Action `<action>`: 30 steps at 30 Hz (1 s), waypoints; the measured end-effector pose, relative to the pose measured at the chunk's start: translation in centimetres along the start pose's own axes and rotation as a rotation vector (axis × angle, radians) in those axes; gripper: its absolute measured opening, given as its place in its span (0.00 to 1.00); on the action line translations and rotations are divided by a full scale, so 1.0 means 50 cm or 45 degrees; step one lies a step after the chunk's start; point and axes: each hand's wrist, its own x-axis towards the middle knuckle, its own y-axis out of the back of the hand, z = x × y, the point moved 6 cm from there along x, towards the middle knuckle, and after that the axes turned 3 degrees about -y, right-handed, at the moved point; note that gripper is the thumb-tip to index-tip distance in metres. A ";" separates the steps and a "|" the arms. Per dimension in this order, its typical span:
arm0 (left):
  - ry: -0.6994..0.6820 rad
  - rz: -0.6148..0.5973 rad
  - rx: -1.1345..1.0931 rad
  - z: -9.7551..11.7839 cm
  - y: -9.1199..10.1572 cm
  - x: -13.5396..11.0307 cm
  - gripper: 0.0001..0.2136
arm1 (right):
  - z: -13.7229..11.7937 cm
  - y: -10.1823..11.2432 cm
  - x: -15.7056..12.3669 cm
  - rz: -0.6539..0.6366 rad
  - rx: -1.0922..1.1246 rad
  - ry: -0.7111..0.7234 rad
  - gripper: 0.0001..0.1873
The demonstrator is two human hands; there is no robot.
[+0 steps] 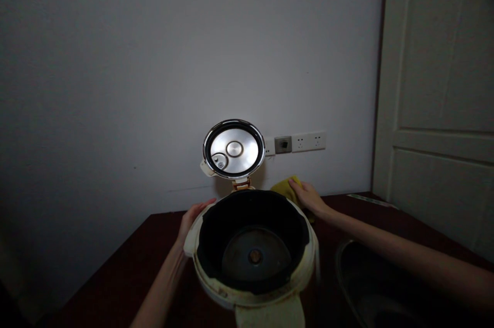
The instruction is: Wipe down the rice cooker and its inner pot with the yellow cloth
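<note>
A white electric pressure cooker (309, 266) stands in front of me with its dark inside showing and a brownish round spot at the bottom. Its lid (249, 145) is tipped up at the back on a hinge, the silvery inner face toward me. My left hand (192, 217) rests against the cooker's left side, fingers stretched along the rim and partly hidden behind it. At the cooker's back right, my right hand (309, 198) grips a yellow cloth (283, 188), which lies against the outer rim.
A dark round pot (341, 256) sits at the lower right, under my right forearm. The dark red tabletop (154, 235) meets a pale wall with a row of power sockets (309, 141). A white door (440, 163) stands at the right. A thin strip (372, 200) lies near the back edge.
</note>
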 end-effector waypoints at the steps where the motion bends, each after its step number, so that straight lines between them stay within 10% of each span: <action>1: 0.006 0.000 0.005 -0.001 0.000 0.001 0.18 | -0.018 0.004 0.008 0.005 -0.048 0.101 0.20; 10: 0.018 0.056 0.032 -0.009 0.008 0.004 0.15 | -0.090 -0.061 0.010 -0.441 -0.486 0.443 0.23; 18: -0.025 0.092 0.084 -0.007 0.005 0.005 0.11 | -0.091 -0.002 -0.071 -0.440 -0.541 0.317 0.25; 30: -0.063 0.033 0.143 -0.016 0.036 0.040 0.12 | -0.157 0.035 -0.227 -0.344 -0.649 0.608 0.16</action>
